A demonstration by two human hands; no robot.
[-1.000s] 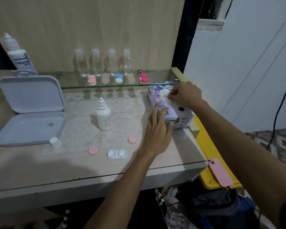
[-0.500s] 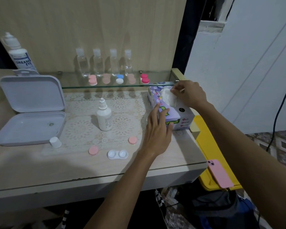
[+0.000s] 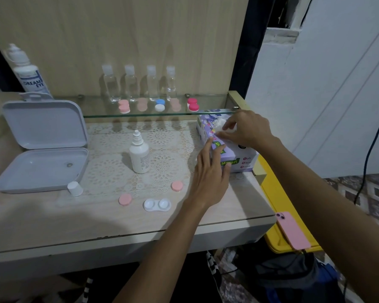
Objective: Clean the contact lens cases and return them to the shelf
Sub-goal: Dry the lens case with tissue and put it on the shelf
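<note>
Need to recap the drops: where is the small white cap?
In the head view, the white cap stands at table left, touching the open grey box's front edge.

tissue box point(image 3: 230, 154) purple, floral | lens case point(image 3: 157, 204) white | loose caps point(image 3: 125, 199) pink | phone point(image 3: 292, 230) pink | mat point(image 3: 162, 149) white lace

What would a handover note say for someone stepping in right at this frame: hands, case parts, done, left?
Left hand: flat against the tissue box, steadying it.
Right hand: at the box's top opening, fingers on the white tissue; no sheet is out yet.
On the table: open white lens case, its two pink caps off beside it, uncapped solution bottle.
Four capped cases sit on the glass shelf.
Left: pull a tissue, wipe the case, cap it, shelve it.
</note>
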